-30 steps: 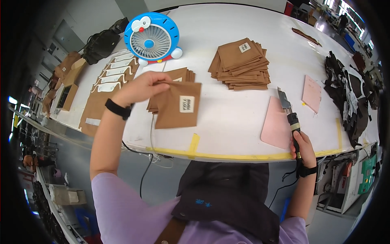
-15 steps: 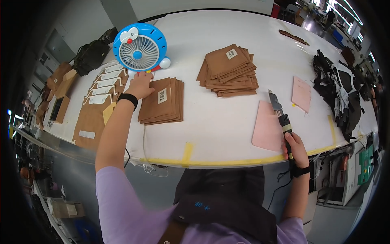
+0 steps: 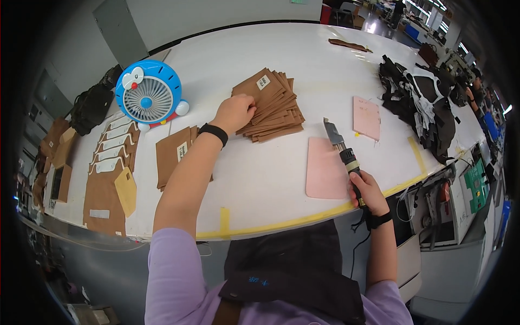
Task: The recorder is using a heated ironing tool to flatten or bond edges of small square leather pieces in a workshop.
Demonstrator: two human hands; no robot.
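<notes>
At the left edge of the larger stack of brown fabric pieces (image 3: 273, 111) is my left hand (image 3: 236, 112), its fingers curled over the top piece's edge. The fingertips are partly hidden. A pale label is on the top piece. My right hand (image 3: 368, 192) is wrapped around the handle of a corded hot-air gun (image 3: 349, 160) with a flat metal nozzle. That nozzle points away from me, above the far right corner of a pink sheet (image 3: 324, 176). My left forearm crosses over a smaller stack of labelled brown pieces (image 3: 168, 157).
A blue fan (image 3: 146, 102) stands at the far left. Near it lie brown pieces with white straps (image 3: 114, 146) and a yellow card (image 3: 125, 191). To the right are another pink sheet (image 3: 366, 118) and a heap of black and white material (image 3: 425, 103). Yellow tape (image 3: 281, 223) lines the table's near edge.
My left hand has moved right, from beside the fan and the smaller stack to the larger stack. The view has turned slightly right. My right hand keeps holding the hot-air gun.
</notes>
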